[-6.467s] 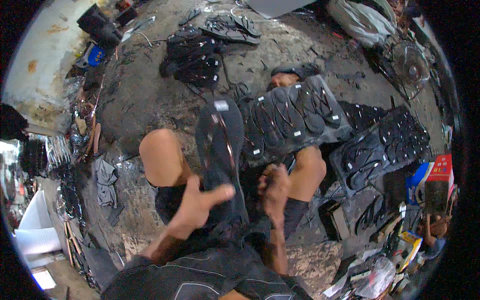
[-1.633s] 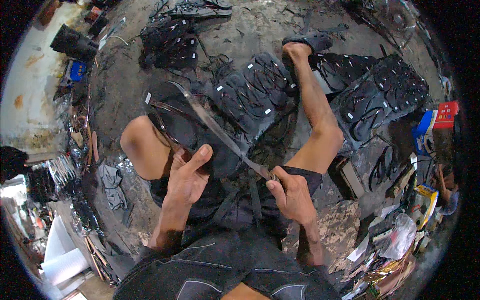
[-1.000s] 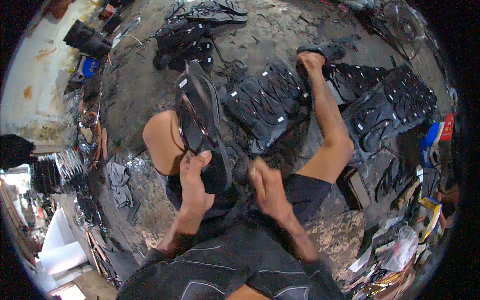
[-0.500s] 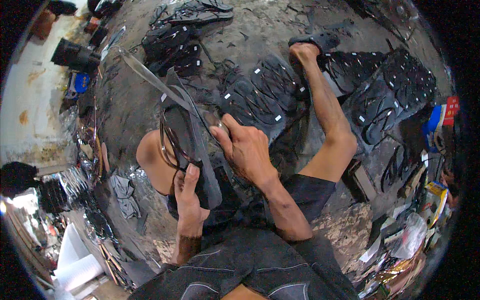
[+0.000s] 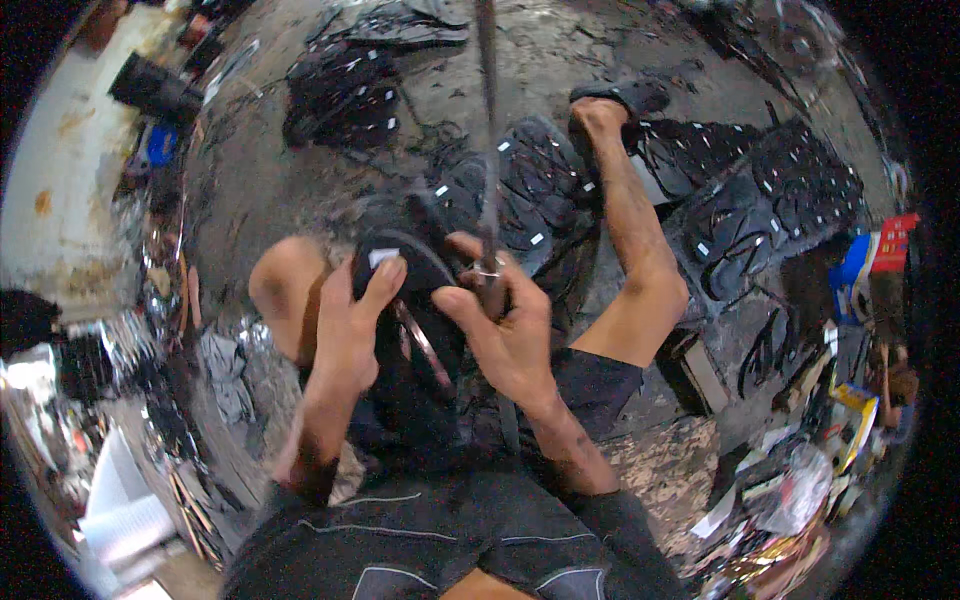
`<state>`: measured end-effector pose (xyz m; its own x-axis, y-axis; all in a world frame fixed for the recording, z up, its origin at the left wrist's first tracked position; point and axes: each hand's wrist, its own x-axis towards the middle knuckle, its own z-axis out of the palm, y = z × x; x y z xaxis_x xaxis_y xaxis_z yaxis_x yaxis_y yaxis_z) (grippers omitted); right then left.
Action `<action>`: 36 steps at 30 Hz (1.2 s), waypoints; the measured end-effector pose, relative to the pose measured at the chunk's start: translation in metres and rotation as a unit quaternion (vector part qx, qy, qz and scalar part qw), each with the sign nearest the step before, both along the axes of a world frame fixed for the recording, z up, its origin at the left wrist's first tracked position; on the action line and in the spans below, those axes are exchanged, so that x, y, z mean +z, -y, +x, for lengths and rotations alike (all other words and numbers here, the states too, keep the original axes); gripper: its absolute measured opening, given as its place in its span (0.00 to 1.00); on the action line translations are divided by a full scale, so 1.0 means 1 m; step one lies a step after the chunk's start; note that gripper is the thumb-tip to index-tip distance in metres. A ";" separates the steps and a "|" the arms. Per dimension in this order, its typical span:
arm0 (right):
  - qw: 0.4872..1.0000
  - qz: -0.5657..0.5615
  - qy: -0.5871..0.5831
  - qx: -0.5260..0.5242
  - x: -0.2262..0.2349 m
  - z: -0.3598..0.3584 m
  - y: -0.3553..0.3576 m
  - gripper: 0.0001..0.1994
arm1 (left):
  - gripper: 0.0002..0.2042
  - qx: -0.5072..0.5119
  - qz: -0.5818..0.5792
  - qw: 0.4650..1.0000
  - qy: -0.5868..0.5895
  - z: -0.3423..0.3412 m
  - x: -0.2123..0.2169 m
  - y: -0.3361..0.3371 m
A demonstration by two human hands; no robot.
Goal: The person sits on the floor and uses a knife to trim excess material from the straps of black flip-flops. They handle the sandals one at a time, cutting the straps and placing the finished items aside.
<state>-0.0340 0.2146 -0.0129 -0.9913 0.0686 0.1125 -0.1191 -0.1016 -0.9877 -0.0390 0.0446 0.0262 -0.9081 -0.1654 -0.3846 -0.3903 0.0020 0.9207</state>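
My left hand (image 5: 348, 325) grips a black sandal (image 5: 415, 245) in front of my body, its thumb pressed by a small white label on the sole. The sandal's shiny dark strap (image 5: 425, 345) hangs below, towards my lap. Close on the right, my right hand (image 5: 510, 335) is wrapped round the handle of a long knife. The knife's narrow blade (image 5: 489, 150) points straight away from me, seen nearly edge-on. Motion blurs the sandal's far end, and I cannot tell whether the knife or right fingers touch it.
Black sandals with white labels lie in rows ahead (image 5: 545, 190) and at the right (image 5: 735, 230). Another sandal pile (image 5: 340, 95) sits far left. My outstretched right leg (image 5: 645, 230) borders the rows. Scraps and a clear plastic bag (image 5: 805, 475) lie near right.
The sandal has been turned round, bringing its labelled end under my left thumb. The knife has swung from pointing far left to straight ahead, and my left hand has moved farther from my body.
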 end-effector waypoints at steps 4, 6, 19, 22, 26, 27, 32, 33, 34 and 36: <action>0.984 0.089 0.103 0.112 -0.004 0.074 -0.048 0.15 | 0.12 0.051 0.196 0.979 0.021 0.020 0.021 0.023; 0.966 0.176 0.098 0.161 -0.026 0.133 -0.062 0.16 | 0.13 0.071 0.203 0.976 0.029 0.034 0.018 0.021; 0.910 0.314 0.081 0.258 -0.020 0.038 -0.047 0.15 | 0.20 -0.141 0.046 0.985 0.083 0.037 0.012 0.030; 0.892 0.312 0.064 0.320 0.004 -0.010 -0.038 0.20 | 0.22 -0.179 0.013 0.978 0.105 0.023 0.018 0.036; 0.851 0.368 0.010 0.373 0.018 -0.057 -0.028 0.27 | 0.22 -0.176 -0.008 0.978 0.114 0.015 0.021 0.033; 0.840 0.378 -0.001 0.388 0.019 -0.067 -0.024 0.27 | 0.22 -0.174 -0.015 0.978 0.111 0.013 0.020 0.033; 0.866 0.325 -0.015 0.379 0.029 -0.067 -0.041 0.26 | 0.21 -0.197 0.018 0.975 0.099 0.012 0.012 0.044; 0.912 0.256 -0.077 0.310 0.021 -0.053 -0.044 0.21 | 0.21 -0.096 0.119 0.987 0.051 0.016 0.023 0.035; 0.942 0.218 -0.072 0.245 0.000 -0.034 -0.045 0.20 | 0.22 -0.017 0.223 0.975 -0.001 0.013 0.019 0.014; 0.982 0.132 -0.055 0.126 -0.035 0.006 -0.047 0.18 | 0.22 0.040 0.267 0.960 -0.071 0.013 -0.005 -0.017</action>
<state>-0.0277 0.2611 -0.0476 -0.9541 -0.2224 0.2004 -0.2301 0.1167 -0.9661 -0.0261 0.0619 0.0216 -0.9501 -0.0509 -0.3078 -0.2405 -0.5092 0.8264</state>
